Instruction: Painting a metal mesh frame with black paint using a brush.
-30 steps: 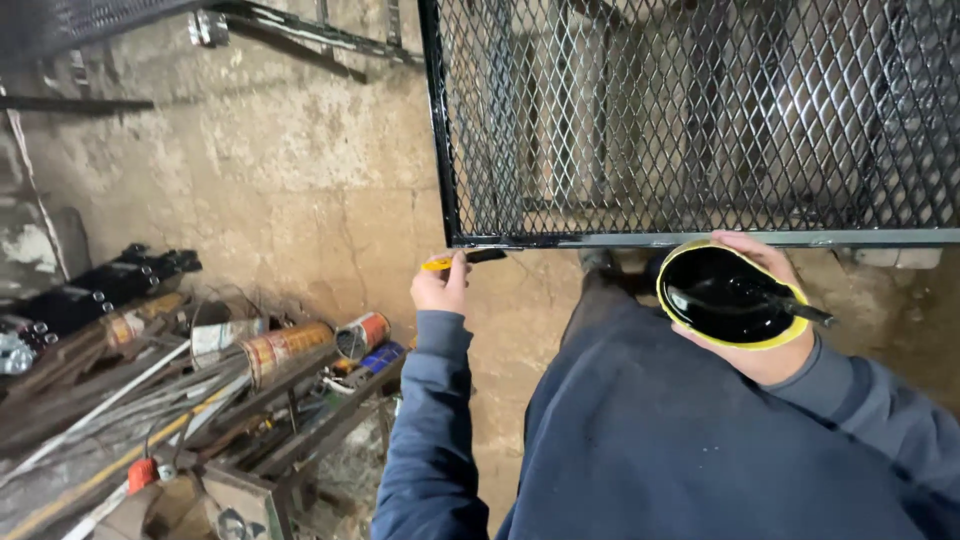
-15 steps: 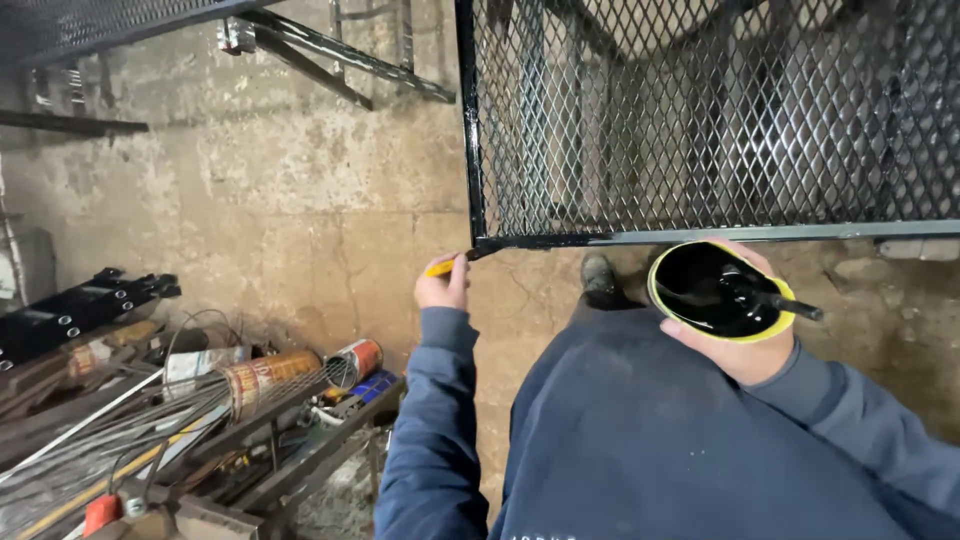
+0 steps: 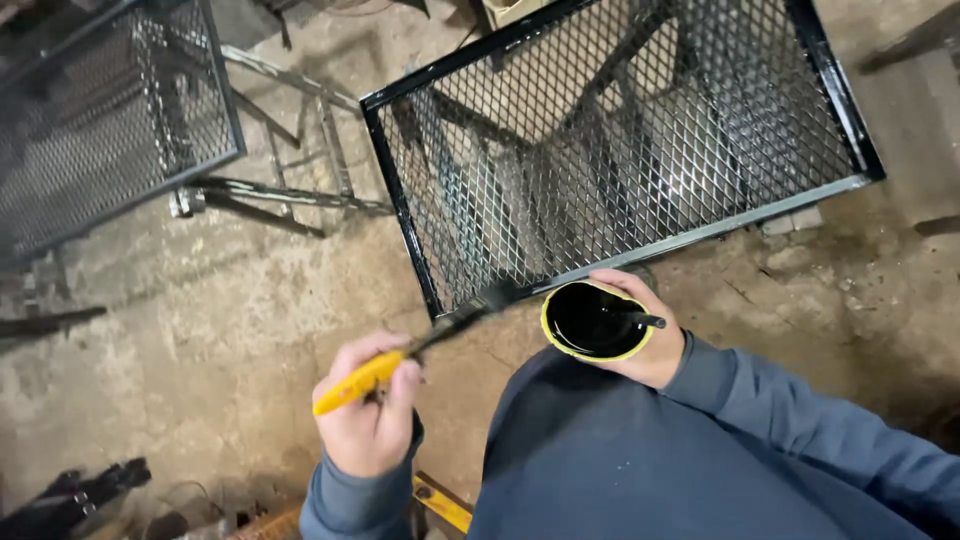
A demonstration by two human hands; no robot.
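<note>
The left hand clenches one yellow-handled brush, bristles angled up toward the near corner of a mesh frame, where black paint already glistens. The right hand cups one tin of black paint close by, within easy dipping reach. Two mesh frames show; the second frame stands left, apart.

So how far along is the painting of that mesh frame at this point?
Done, it seems: the mesh frame looks glossy black along its left and top bars. In hand: the left hand holds a yellow-handled brush, bristles near the frame's front corner; the right hand holds a cup of black paint. Left: the front bar looks greyer, possibly unpainted.
</note>
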